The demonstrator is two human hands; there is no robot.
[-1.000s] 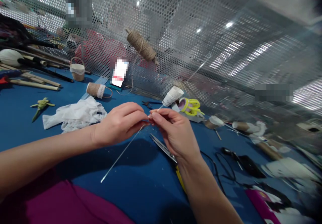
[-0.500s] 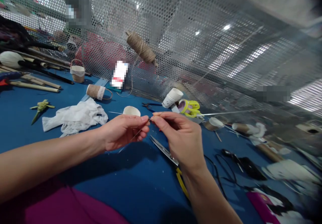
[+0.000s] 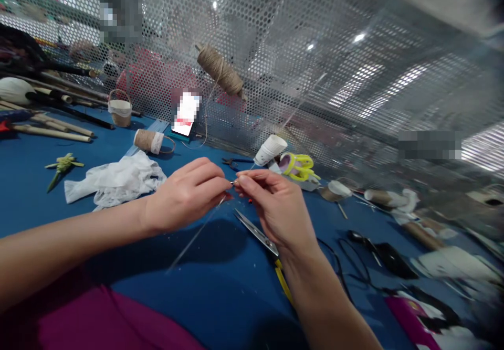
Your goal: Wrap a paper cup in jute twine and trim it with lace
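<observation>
Held strip point(image 3: 196, 236) is too blurred to call; scissor blades point(image 3: 258, 233) look smooth, shiny metal; spool twine point(image 3: 221, 72) is rough, matt; perforated screen point(image 3: 275, 40) looks metallic.

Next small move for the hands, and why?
I'd probably have the left hand turn the thin, straight, pale strand slightly while the right hand steadies it: both hands pinch close together, and the strand's blurred lower end slants out free below them, over the blue tabletop.
</observation>
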